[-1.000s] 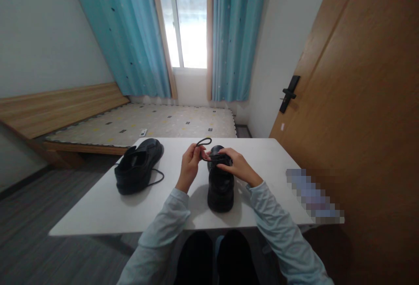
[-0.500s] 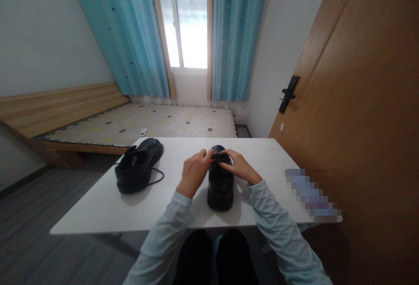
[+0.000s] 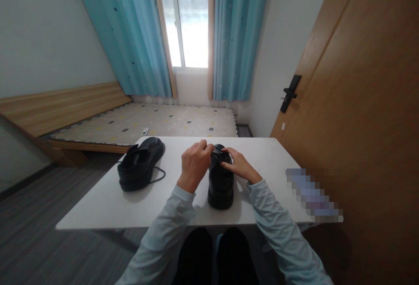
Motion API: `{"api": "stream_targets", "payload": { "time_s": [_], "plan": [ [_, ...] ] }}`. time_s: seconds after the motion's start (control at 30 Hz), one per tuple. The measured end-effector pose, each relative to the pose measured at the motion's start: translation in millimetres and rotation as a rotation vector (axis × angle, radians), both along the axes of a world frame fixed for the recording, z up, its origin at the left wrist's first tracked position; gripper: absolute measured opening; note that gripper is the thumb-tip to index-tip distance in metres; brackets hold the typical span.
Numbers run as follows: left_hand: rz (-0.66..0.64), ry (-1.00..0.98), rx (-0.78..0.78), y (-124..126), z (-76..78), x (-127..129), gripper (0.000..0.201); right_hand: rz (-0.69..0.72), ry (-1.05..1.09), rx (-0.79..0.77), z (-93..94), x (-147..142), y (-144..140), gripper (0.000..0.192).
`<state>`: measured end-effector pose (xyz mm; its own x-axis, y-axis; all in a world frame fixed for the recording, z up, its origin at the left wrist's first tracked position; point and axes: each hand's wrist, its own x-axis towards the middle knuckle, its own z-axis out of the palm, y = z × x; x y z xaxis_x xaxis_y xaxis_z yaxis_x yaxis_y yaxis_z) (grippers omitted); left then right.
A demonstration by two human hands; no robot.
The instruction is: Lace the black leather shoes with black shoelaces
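Hands meet over a black shoe (image 3: 221,184) on the white table (image 3: 98,206): the left hand (image 3: 194,167) is curled with its fingertips pinching the lace at the shoe's far end, and the right hand (image 3: 240,168) pinches the same spot from the other side. Well off to the left hand's outer side lies a second black shoe (image 3: 140,165), its loose lace (image 3: 156,176) trailing on the tabletop.
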<state>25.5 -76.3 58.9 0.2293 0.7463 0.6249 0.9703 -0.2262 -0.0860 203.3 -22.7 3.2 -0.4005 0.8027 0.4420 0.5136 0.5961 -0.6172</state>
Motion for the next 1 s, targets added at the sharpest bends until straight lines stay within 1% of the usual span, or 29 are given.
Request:
{"api": "stream_targets", "payload": {
  "time_s": [0.17, 0.27, 0.4, 0.53, 0.6, 0.7, 0.87, 0.93, 1.0],
  "plan": [
    [0.021, -0.070, 0.082, 2, 7.1, -9, 0.022, -0.016, -0.001, -0.003, -1.9, 3, 0, 0.043],
    [0.073, -0.137, 0.135, 0, 11.8, -15, 0.026, -0.018, -0.006, -0.015, -0.3, 5, -2, 0.041],
    [0.116, -0.259, 0.203, -3, 25.7, -27, 0.029, -0.017, -0.006, -0.017, 0.7, 6, -3, 0.038],
    [0.117, -0.371, 0.245, -3, 41.3, -41, 0.028, -0.020, 0.009, -0.027, -0.8, 7, -3, 0.039],
    [0.099, -0.411, 0.250, -2, 46.4, -44, 0.025, -0.019, 0.006, -0.034, -1.4, 8, -3, 0.039],
    [0.027, -0.488, 0.249, -1, 50.7, -43, 0.021, -0.015, 0.010, -0.038, -0.4, 7, -3, 0.037],
    [-0.105, -0.761, 0.208, 0, 54.2, -25, 0.023, 0.000, 0.036, -0.066, 4.6, 6, -5, 0.029],
    [-0.147, -0.829, 0.191, 1, 54.7, -18, 0.023, 0.012, 0.075, -0.078, 4.9, 7, -3, 0.027],
    [-0.173, -0.850, 0.182, 2, 54.5, -13, 0.023, -0.019, 0.111, -0.078, 3.0, 7, 0, 0.027]
  ]
}}
